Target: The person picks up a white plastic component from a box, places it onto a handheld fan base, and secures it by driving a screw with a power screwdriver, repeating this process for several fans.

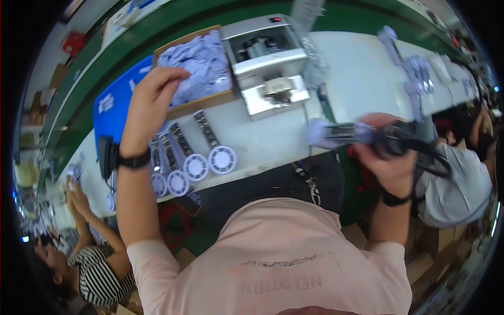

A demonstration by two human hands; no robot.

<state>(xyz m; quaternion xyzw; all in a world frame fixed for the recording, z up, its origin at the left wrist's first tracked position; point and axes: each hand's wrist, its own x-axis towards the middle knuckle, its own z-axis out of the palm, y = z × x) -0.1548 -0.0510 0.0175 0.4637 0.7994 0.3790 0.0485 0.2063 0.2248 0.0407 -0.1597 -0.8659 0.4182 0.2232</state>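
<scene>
My left hand (152,102) reaches over a cardboard box (202,105) heaped with small lavender plastic parts (197,60). Its fingers are bent, with the thumb apart from them, and I see nothing held. My right hand (388,163), smeared by motion, is closed round a black corded tool (391,140) at the bench's front edge. A lavender fan-like housing (338,131) with a dark strip in its handle reaches left from these fingers; whether they grip it too is unclear. Several similar housings with round slotted heads (222,159) lie below the box, dark strips showing in their handles.
A silver machine (268,63) with a red switch stands right of the box. Beside the box is a blue bin (107,107). More lavender housings (417,71) lie at the far right. Co-workers sit left (102,275) and right (454,184).
</scene>
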